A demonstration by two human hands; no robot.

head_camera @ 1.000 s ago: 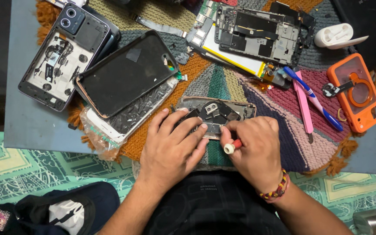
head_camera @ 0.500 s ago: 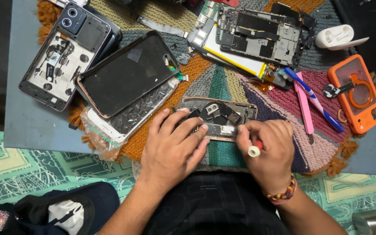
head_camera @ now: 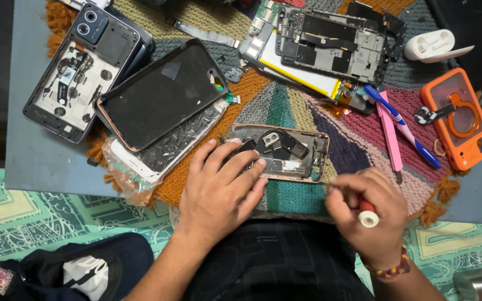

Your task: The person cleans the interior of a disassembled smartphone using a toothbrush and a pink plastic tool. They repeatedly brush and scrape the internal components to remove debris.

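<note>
Opened phone frame [head_camera: 285,153] lies mid-worktop on the woven mat [head_camera: 285,106], pinned flat under spread left hand [head_camera: 221,187]. Red-and-white screwdriver [head_camera: 366,213] is gripped in closed right hand [head_camera: 372,214], just right. A slipped tip could gouge exposed boards.

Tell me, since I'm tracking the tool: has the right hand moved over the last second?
Yes. The right hand, gripping a screwdriver, has drifted right and slightly toward the person, away from the open phone, which the left hand steadies.

head camera, looking steeply down, close over table [head_camera: 40,161]
</note>
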